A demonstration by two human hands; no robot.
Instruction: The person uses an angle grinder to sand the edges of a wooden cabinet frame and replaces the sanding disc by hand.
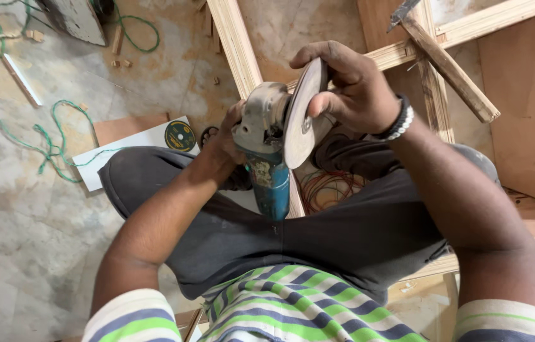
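I sit cross-legged on the floor with a blue angle grinder (pixel 270 180) held over my lap, its grey metal head pointing up. My left hand (pixel 226 142) grips the grinder's head and body from the left side. My right hand (pixel 351 85), with a beaded bracelet on the wrist, closes its fingers and thumb on the round grey disc (pixel 303 117) mounted on the grinder. The disc stands on edge, its face turned toward my right hand.
Wooden frame strips (pixel 237 47) and plywood panels (pixel 530 95) lie ahead and to the right. A hammer (pixel 448 66) rests on the frame. A green cord (pixel 52 142) trails over the stone floor at left. A flat disc packet (pixel 179 136) lies by my left knee, and coiled wires (pixel 327 187) near my feet.
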